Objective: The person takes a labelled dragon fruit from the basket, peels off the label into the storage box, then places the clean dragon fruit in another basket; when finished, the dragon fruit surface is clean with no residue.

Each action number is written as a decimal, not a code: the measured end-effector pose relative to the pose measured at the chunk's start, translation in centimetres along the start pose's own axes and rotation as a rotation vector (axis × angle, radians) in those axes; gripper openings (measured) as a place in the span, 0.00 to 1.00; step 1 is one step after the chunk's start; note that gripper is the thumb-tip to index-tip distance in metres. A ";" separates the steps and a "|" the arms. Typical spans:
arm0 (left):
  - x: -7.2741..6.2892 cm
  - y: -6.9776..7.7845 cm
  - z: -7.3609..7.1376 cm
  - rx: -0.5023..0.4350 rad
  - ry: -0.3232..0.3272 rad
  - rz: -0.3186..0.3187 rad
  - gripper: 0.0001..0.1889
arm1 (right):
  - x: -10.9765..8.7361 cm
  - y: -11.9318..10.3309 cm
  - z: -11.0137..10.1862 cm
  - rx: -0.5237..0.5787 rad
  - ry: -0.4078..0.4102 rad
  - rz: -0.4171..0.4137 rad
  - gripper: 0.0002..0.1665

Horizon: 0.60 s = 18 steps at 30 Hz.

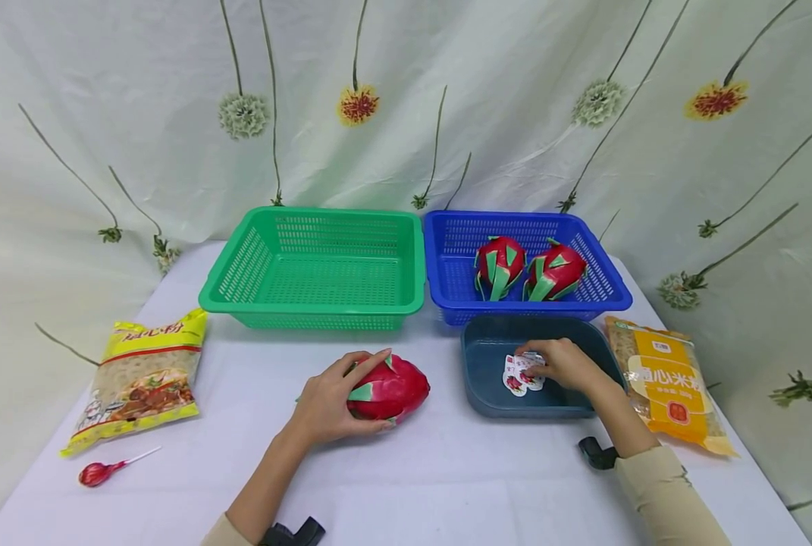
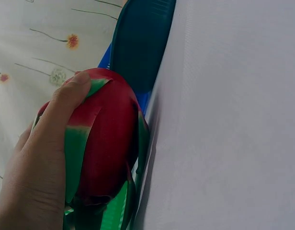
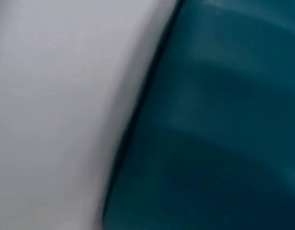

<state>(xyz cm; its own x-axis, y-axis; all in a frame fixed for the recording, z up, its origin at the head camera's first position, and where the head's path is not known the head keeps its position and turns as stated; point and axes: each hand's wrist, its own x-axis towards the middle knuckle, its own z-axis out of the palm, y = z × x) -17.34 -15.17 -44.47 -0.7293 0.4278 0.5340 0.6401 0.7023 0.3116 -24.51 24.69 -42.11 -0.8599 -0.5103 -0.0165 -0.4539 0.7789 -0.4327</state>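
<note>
My left hand (image 1: 327, 402) grips a red dragon fruit (image 1: 402, 388) with green scales on the table, its thumb and fingers spread around it. In the left wrist view the thumb lies along the side of the dragon fruit (image 2: 109, 143). Inside the dark teal tray (image 1: 477, 371), my right hand (image 1: 561, 364) pinches at small white labels (image 1: 515, 385) printed with a red fruit, thumb and forefinger at their edge. The right wrist view has only the blurred wall of the tray (image 3: 209, 120) and white cloth; the hand is out of it.
A green basket (image 1: 324, 309) stands at the back. Beside it, a blue basket (image 1: 528, 307) holds two dragon fruits (image 1: 500, 265). A yellow-edged food bag (image 1: 142, 375) and a red lollipop (image 1: 98, 474) lie left; an orange food bag (image 1: 675, 387) sits right of the tray.
</note>
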 end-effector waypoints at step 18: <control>-0.1 -0.1 0.1 0.007 0.016 0.009 0.49 | -0.1 0.1 -0.1 -0.016 -0.065 0.002 0.32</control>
<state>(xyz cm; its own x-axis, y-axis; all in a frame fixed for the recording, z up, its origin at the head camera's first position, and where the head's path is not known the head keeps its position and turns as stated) -17.36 -15.18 -44.59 -0.7194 0.4249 0.5495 0.6450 0.7022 0.3014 -24.52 24.87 -42.10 -0.8441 -0.5308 -0.0759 -0.4563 0.7854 -0.4183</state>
